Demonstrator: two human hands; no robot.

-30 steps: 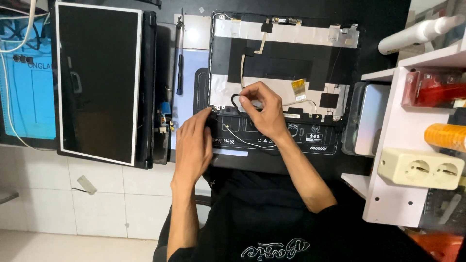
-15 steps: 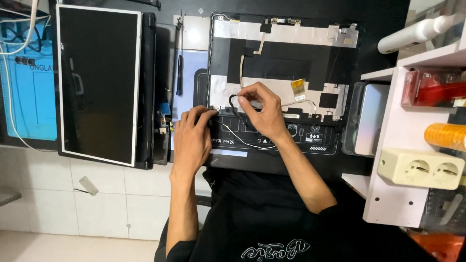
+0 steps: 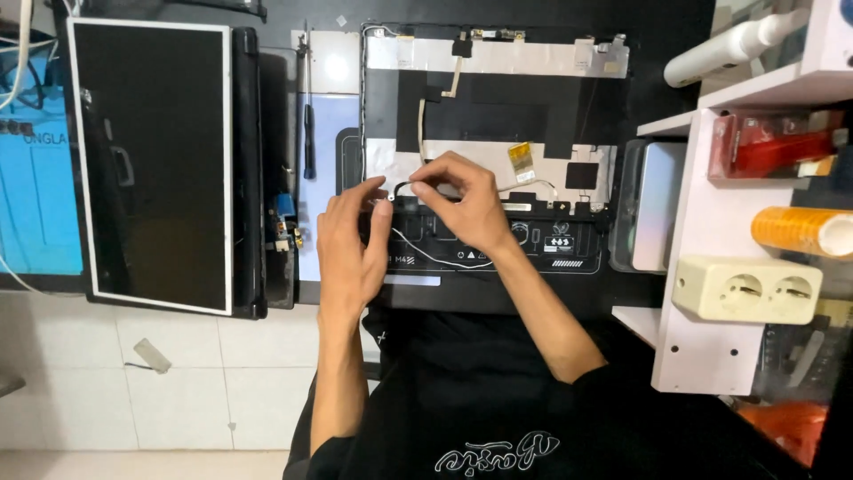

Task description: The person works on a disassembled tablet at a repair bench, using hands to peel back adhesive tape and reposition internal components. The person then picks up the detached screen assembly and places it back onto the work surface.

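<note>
- Your one view comes from the head camera — it looks almost straight down over the table (image 3: 675,36).
- It sits close, at arm's reach — your forearms enter from the lower edge.

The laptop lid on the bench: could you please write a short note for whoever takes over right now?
Left hand: fingertips on the lower left corner of the open laptop lid, by the thin black cable.
Right hand: pinching that cable near the hinge edge.
Done: screen panel is out, lying to the left; a screwdriver lies between.
Left: the cable is not yet free of the lid.
</note>
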